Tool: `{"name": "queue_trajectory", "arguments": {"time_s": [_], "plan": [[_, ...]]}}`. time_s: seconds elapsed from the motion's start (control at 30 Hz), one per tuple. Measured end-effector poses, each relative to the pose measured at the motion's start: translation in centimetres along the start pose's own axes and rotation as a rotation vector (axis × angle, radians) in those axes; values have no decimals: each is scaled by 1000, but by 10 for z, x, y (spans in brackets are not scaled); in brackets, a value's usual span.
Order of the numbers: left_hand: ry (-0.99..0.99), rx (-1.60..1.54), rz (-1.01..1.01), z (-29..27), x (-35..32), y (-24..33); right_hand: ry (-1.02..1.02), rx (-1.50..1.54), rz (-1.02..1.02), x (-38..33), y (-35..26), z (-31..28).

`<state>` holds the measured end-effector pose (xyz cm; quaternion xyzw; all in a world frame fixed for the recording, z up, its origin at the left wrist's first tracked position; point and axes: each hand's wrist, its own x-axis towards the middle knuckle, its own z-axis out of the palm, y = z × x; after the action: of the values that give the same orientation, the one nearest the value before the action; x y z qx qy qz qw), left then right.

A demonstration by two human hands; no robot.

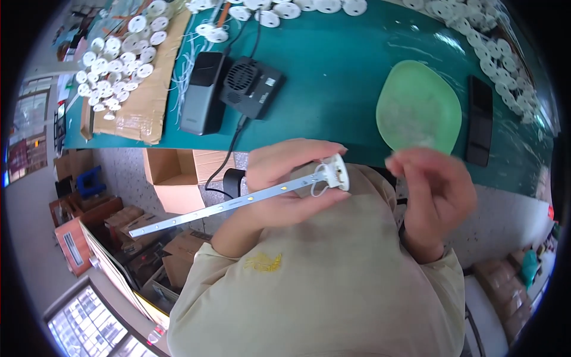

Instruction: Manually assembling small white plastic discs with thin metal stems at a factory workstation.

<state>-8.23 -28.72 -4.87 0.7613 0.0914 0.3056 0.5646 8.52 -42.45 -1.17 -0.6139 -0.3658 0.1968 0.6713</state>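
My left hand [270,169] is closed around a narrow LED strip [223,206] with a white round end cap [340,172]. Thumb and fingers grip the cap from both sides, and a thin white wire loops beside it. From there the strip slants down to the left across my forearm. Over the table's near edge, my right hand [437,193] is pinched and slightly blurred; whatever sits between its fingertips is too small to make out. Just beyond it lies a green plate [392,89] with small clear pieces in it.
On the green table [333,71] stand a dark grey power bank-like box [202,98] and a small black fan-like device [253,86] with cables. A black phone [479,122] lies right of the plate. White round caps [128,62] cover cardboard at left; more line the far edge.
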Motion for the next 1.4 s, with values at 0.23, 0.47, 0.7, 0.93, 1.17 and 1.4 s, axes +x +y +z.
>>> {"name": "queue_trajectory", "arguments": {"time_s": [0.23, 0.47, 0.7, 0.93, 1.17, 1.4], "plan": [[126, -132, 204, 7, 9, -7, -220, 157, -58, 15, 16, 5], [160, -123, 321, 6, 8, -12, -364, 261, -197, 8, 30, 12], [184, -147, 294, 4, 4, -13, -401, 121, -442, 14, 30, 14], [153, -145, 319, 3, 7, -15, -395, 127, -387, 11, 29, 12], [64, -70, 385, -1, 10, -10, -326, 104, -391, 3, 25, 11], [6, -53, 401, -5, 7, -8, -274, -11, -492, -7, 24, 15]]}}
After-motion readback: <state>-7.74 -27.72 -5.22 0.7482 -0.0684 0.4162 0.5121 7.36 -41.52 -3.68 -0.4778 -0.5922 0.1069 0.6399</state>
